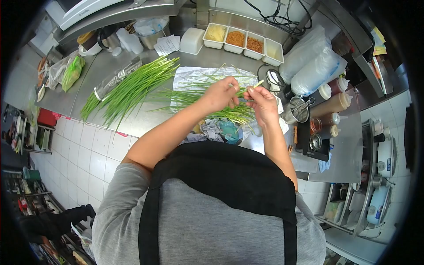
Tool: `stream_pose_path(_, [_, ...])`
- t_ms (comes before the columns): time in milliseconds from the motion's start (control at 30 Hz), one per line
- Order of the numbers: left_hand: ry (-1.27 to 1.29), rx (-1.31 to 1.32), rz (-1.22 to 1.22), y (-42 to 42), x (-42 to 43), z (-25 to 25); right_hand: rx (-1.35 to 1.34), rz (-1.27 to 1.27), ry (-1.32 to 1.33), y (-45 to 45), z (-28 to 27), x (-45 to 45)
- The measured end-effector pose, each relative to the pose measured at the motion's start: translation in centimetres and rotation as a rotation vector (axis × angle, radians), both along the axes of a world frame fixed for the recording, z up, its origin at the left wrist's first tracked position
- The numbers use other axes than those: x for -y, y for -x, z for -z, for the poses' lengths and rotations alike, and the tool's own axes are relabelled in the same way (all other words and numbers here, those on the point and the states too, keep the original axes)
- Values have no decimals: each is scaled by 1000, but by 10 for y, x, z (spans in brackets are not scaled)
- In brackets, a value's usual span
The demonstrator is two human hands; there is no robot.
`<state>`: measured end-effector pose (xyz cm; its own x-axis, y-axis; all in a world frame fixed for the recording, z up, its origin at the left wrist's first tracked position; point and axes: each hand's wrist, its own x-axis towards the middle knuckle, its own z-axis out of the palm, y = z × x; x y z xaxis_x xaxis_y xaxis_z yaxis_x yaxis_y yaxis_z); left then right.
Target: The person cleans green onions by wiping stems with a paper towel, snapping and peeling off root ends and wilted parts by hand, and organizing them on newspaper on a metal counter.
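Between the fingertips of my right hand (263, 105) is a thin chive stalk (259, 83), its pale end pointing up and to the right. Just left of it, my left hand (221, 94) is curled with fingers drawn in; whatever it pinches is too small to make out. Beneath both hands, loose chives (190, 95) spread over a printed paper sheet (181, 76) on the steel counter. A thick bundle of long green chives (132, 88) lies to the left, next to a rolled printed wrapper (117, 79). Crumpled scraps (212, 129) sit near my body.
White tubs of chopped ingredients (235, 39) line the back. Clear plastic bags (313, 62), sauce bottles (340, 101) and a metal container with utensils (296, 110) stand on the right. A green plastic bag (73, 73) lies at far left.
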<state>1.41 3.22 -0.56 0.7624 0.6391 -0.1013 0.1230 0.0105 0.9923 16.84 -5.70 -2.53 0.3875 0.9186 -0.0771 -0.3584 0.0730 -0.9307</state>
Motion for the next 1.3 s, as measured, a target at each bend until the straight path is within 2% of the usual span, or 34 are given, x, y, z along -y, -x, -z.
stream_pose_path(67, [-54, 13, -41, -6, 0, 18, -34, 80, -26, 4, 1, -4])
stream_pose_path(167, [-90, -4, -59, -4, -5, 25, 474, 185, 66, -19, 15, -3])
stream_pose_path(267, [-29, -17, -61, 1, -8, 22, 1344, 421, -198, -17, -3, 5])
stream_pose_path(300, [2, -18, -60, 1, -9, 20, 1343, 433, -235, -7, -14, 8])
stream_pose_path(400, [15, -70, 13, 3, -9, 12, 1565, 342, -306, 1, -25, 10])
stream_pose_path(500, [3, -102, 77, 5, -9, 5, 1702, 393, -358, -1, -24, 6])
stream_pose_path(700, [-34, -136, 137, 9, -16, -4, 1643, 392, -317, -3, -26, -5])
stream_pose_path(800, [0, -114, 156, 10, -19, -2, 1709, 357, -344, -1, -27, -2])
stream_pose_path(900, [1, -134, 173, 11, -21, -4, 1626, 392, -315, -2, -26, -4])
stream_pose_path(1000, [-22, -123, 160, 9, -23, -9, 1132, 341, -341, -6, -10, -15])
stream_pose_path(1100, [-4, -89, 146, 8, -25, -19, 657, 300, -256, -2, 6, -24])
stream_pose_path(1200, [-68, -162, 214, 15, -36, -13, 448, 440, -284, -16, 8, -34])
stream_pose_path(1233, [-29, -131, 179, 19, -37, -15, 515, 409, -255, -26, 7, -34])
stream_pose_path(1300, [48, -69, 110, 24, -39, -21, 836, 242, -131, -34, -1, -27])
